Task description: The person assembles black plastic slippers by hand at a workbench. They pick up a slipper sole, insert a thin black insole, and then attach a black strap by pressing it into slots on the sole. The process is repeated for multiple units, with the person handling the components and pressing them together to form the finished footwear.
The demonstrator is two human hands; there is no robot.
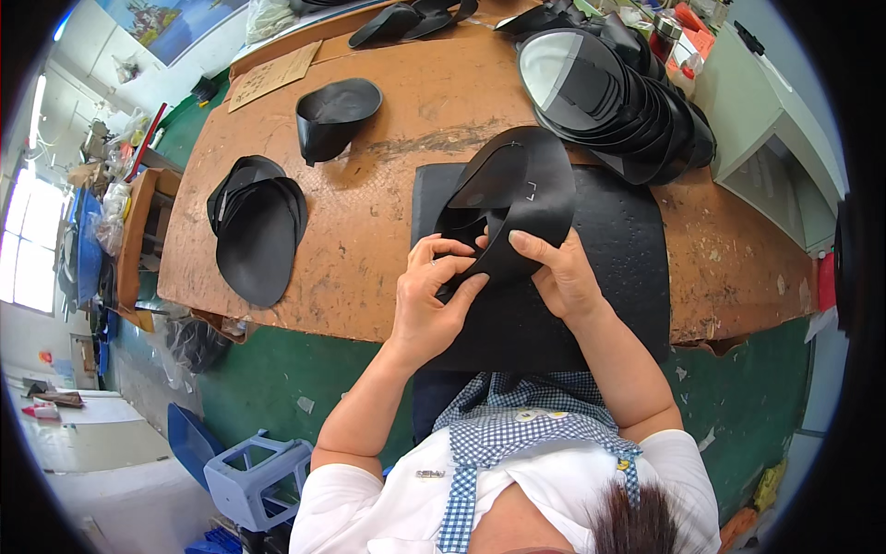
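Both hands hold a black leather-like piece (544,198), curved into a loop with a rounded flap at its far end and small pale marks on its surface. My left hand (434,300) pinches the near left edge between thumb and fingers. My right hand (565,277) grips the near right edge, its thumb on the outer face and its fingers partly hidden behind. The piece is held over a black mat (623,268) at the table's near edge.
On the brown wooden table (369,231) lie a flat stack of black oval pieces (258,245) and a single curved black piece (339,115). A large pile of similar pieces (628,111) stands far right, beside a grey open-fronted box (775,148). A blue stool (258,480) stands left on the floor.
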